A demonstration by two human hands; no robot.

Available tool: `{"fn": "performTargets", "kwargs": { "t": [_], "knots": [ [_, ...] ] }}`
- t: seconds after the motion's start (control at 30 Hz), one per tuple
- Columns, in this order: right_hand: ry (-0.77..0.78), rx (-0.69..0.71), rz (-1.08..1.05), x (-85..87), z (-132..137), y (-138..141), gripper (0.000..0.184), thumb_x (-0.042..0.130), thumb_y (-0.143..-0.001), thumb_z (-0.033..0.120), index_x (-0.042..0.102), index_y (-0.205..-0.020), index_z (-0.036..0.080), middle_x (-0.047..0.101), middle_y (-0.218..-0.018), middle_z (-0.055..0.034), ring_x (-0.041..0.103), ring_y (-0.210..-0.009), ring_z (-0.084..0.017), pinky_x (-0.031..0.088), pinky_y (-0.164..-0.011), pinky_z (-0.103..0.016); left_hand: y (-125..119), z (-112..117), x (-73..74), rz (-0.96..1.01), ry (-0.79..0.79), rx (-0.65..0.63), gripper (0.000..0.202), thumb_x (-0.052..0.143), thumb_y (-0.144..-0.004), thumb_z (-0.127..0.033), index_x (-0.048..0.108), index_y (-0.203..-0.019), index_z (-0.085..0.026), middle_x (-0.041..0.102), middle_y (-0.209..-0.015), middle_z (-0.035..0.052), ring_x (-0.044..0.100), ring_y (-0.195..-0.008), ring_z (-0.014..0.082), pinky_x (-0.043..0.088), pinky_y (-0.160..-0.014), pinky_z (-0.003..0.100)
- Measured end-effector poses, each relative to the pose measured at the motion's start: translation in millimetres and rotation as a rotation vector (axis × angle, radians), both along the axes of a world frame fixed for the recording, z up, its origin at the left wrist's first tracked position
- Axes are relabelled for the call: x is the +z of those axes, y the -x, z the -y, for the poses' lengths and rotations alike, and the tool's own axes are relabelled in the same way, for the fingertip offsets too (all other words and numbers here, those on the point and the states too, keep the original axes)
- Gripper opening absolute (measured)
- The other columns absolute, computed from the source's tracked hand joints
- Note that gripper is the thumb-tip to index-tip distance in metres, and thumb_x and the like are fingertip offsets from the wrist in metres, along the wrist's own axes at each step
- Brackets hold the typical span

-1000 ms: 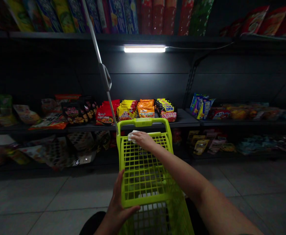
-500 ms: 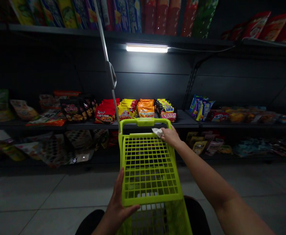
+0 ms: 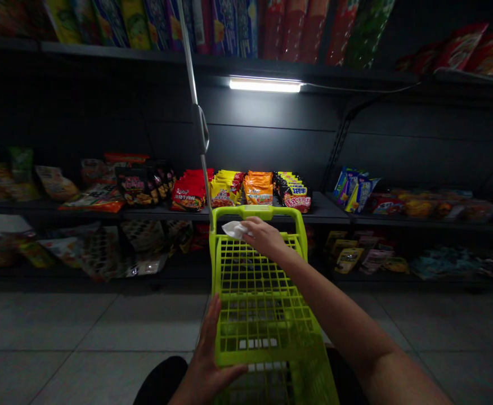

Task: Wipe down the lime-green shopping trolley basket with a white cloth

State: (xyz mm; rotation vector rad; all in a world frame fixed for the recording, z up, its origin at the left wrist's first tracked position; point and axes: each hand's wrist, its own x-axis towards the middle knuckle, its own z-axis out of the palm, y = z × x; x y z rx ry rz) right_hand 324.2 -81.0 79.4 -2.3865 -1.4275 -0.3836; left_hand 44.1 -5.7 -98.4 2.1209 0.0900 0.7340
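A lime-green plastic shopping basket [image 3: 263,306] with a grid wall stands tipped up in front of me. My left hand [image 3: 206,360] grips its near left edge, thumb across the rim. My right hand [image 3: 263,236] is closed on a crumpled white wipe [image 3: 234,229] and presses it on the grid just below the basket's green handle [image 3: 255,211]. A metal pull rod [image 3: 198,112] rises from the basket's far left corner.
Dark store shelves [image 3: 322,211] run across ahead, holding rows of red, yellow and orange snack packets [image 3: 238,191] and more bags left and right. A strip light [image 3: 265,84] glows under the upper shelf. Grey tiled floor [image 3: 81,337] lies to both sides.
My right hand swept the wipe from the basket's left side to its right corner, then back toward the middle-left. My left hand kept its hold on the near edge.
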Motion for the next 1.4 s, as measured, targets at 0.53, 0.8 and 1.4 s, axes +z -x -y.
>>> {"fn": "performTargets", "kwargs": {
  "t": [0.53,0.8,1.4],
  "knots": [
    [0.018,0.364,0.024,-38.9,-84,16,0.029,0.051,-0.099,0.016,0.075,-0.113,0.026,0.075,-0.117,-0.0001,0.063,-0.107,-0.019,0.045,-0.098,-0.030,19,-8,-2.4,0.022,-0.077,0.055,0.124,0.087,-0.069,-0.046,0.007,-0.163,-0.037,0.017,-0.170,0.0139,0.020,-0.154,0.0446,0.032,-0.118,0.068],
    [0.081,0.059,0.173,-0.9,-97,-65,0.048,0.050,-0.101,0.032,0.050,-0.149,0.032,0.047,-0.157,-0.0042,0.045,-0.140,-0.026,0.033,-0.117,-0.042,23,-20,-14.3,-0.004,-0.090,0.026,0.129,0.091,-0.066,-0.037,0.005,-0.162,-0.039,0.021,-0.169,0.0139,0.024,-0.152,0.0446,0.035,-0.118,0.064],
    [0.074,-0.243,0.096,-40.6,78,-80,0.026,0.051,-0.097,0.020,0.073,-0.111,0.022,0.074,-0.108,-0.0084,0.061,-0.110,-0.023,0.037,-0.103,-0.037,24,-3,0.7,-0.028,-0.039,0.016,0.110,0.079,-0.076,-0.056,0.013,-0.162,-0.038,0.023,-0.168,0.0139,0.021,-0.154,0.0413,0.030,-0.119,0.066]
  ]
}}
